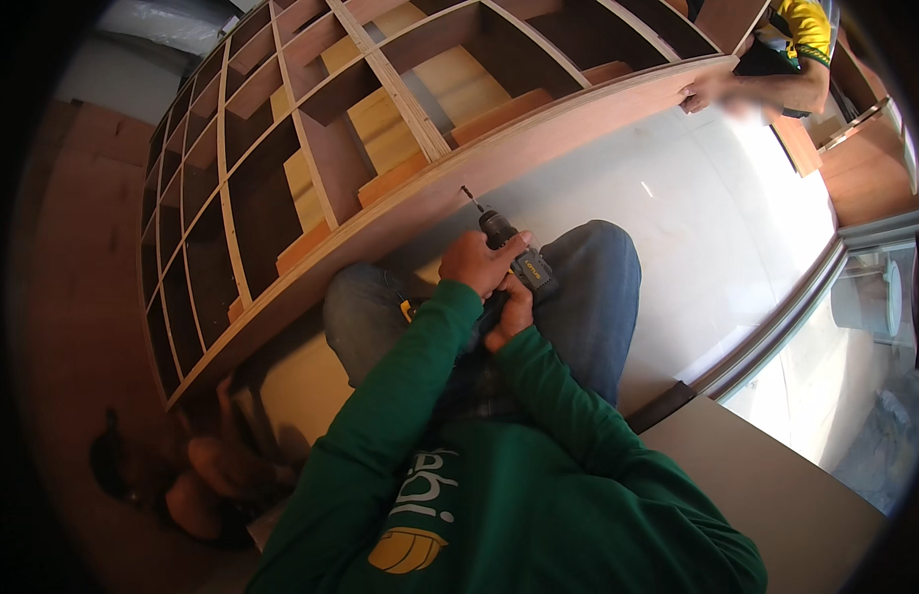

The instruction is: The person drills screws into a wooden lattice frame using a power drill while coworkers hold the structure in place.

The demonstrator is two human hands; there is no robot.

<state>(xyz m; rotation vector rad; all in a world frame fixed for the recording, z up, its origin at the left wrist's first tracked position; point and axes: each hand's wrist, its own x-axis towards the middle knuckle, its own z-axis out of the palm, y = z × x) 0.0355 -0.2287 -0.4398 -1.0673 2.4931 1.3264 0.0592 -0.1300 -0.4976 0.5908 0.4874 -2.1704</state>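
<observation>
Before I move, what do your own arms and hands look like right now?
The left hand and right hand are bare. Long dark green sleeves, left sleeve and right sleeve, reach about the wrists; both look creased and plain, with no markings or cables visible.

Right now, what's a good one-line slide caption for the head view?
Left hand and right hand grip a power drill, its bit pointing toward a gridded wooden frame.
</observation>
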